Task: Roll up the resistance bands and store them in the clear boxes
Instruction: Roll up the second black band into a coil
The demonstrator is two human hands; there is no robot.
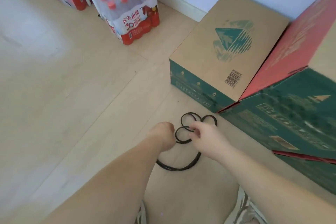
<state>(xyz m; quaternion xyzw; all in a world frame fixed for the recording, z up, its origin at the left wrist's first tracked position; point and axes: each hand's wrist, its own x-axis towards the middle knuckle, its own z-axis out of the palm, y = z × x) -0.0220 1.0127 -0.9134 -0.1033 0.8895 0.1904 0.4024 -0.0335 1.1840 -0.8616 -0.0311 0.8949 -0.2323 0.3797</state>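
Right hand [203, 137] is pinching a loop of the black resistance bands [174, 169] between curled fingers and thumb, down on the pale floor [72, 96] just beside a green cardboard box [291, 123]. Left hand [163, 133] is reaching in close alongside, its fingers tucked under and hidden, so I cannot tell whether it is gripping anything. How many bands are lying in that tangle is hard to make out, and the forearms are covering part of it.

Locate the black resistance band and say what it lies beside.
Head view, lower centre: the black resistance band lies looped on the floor between the left hand and the right hand, which pinches it, just left of the green cardboard box.
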